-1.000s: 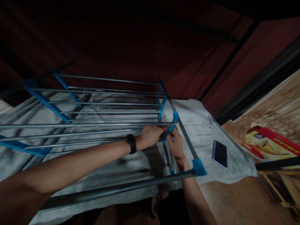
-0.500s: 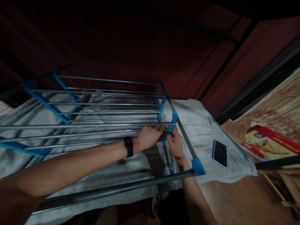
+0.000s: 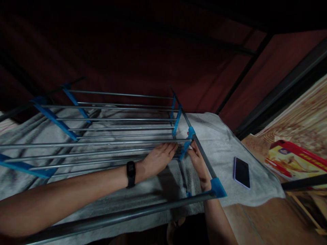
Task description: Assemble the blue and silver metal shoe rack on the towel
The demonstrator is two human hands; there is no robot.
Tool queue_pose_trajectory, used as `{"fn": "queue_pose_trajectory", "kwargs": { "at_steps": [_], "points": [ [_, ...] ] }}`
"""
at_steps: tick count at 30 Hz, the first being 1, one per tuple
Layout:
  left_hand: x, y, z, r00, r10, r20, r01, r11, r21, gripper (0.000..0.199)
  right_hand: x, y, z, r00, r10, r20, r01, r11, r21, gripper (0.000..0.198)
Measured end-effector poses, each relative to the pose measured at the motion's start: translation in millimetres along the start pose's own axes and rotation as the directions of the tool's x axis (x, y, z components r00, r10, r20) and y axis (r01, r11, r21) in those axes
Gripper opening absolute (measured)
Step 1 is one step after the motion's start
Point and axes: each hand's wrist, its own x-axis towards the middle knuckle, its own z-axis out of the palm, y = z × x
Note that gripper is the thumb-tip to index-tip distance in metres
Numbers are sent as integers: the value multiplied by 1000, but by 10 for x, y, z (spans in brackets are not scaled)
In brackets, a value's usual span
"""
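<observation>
A rack of grey metal tubes (image 3: 84, 142) with blue plastic brackets lies across the cloth in front of me. My left hand (image 3: 157, 158), a black band on its wrist, reaches in from the left. Its fingers curl over the ends of the lower tubes, close to the right-hand blue bracket (image 3: 186, 147). On the other side of that bracket is my right hand (image 3: 196, 157), its fingers bent up around the bracket's edge under the side pole (image 3: 204, 154). The right fingertips are partly hidden. A blue corner piece (image 3: 218, 188) joins the side pole to the front pole (image 3: 143, 210).
A phone (image 3: 242, 172) lies on the grey cloth (image 3: 209, 126) to the right. Beyond it is a red and yellow box (image 3: 296, 160) near a wooden frame (image 3: 306, 207). Dark red fabric (image 3: 127, 61) hangs behind the rack.
My left hand has drawn slightly left and down, its fingers straighter over the tubes. My right hand has shifted a little right, its fingers higher around the blue bracket. The view has tilted slightly.
</observation>
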Motion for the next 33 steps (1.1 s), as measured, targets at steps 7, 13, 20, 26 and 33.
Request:
{"fn": "queue_pose_trajectory", "kwargs": {
  "at_steps": [7,13,20,26,33],
  "points": [
    [-187,-60,-329,964,238,-120,-234,971,51,49,129,-328,-151,986,157,-60,-110,871,479,46],
    [229,-163,-388,988,-122,-92,119,992,-33,47,178,-473,-160,970,244,9,-216,838,501,44],
    [528,-14,-456,999,25,40,-22,996,-81,43,206,-404,-121,969,247,-6,-219,873,437,50],
    [641,8,-508,995,-66,71,75,989,-125,25,214,-390,-135,978,210,3,-192,888,417,49],
    [724,-29,-484,984,-156,83,169,968,-187,29,219,-383,-160,970,243,11,-226,882,413,51]
  ]
}}
